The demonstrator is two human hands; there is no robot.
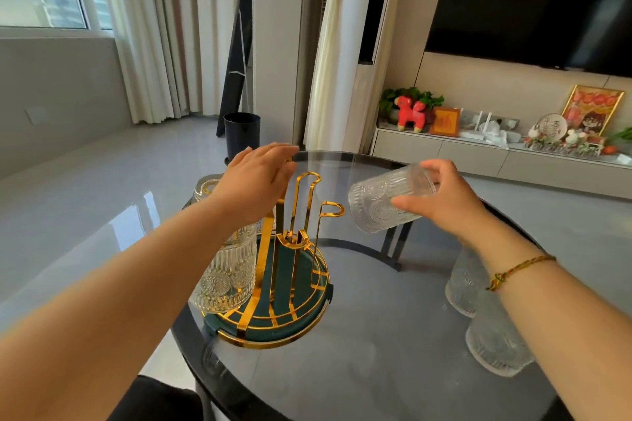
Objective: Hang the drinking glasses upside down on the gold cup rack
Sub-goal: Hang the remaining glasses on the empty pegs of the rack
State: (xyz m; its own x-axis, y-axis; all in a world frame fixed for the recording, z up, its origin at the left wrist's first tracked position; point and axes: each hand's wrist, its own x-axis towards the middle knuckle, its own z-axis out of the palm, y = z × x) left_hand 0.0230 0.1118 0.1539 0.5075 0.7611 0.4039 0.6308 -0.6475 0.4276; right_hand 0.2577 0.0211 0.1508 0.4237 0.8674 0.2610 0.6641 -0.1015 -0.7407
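Note:
The gold cup rack stands on a round green tray on the glass table. A ribbed clear glass hangs upside down on its left side, and another glass shows behind my left forearm. My left hand rests on the top of the rack, fingers flat and holding nothing. To the right of the rack's hooks, my right hand grips a ribbed drinking glass, tilted on its side with the mouth toward the lower left. Two more glasses stand on the table under my right forearm.
The round dark glass table has a black rim, with its front-left edge close to me. A black bin stands on the floor beyond the table. A low cabinet with ornaments runs along the right wall.

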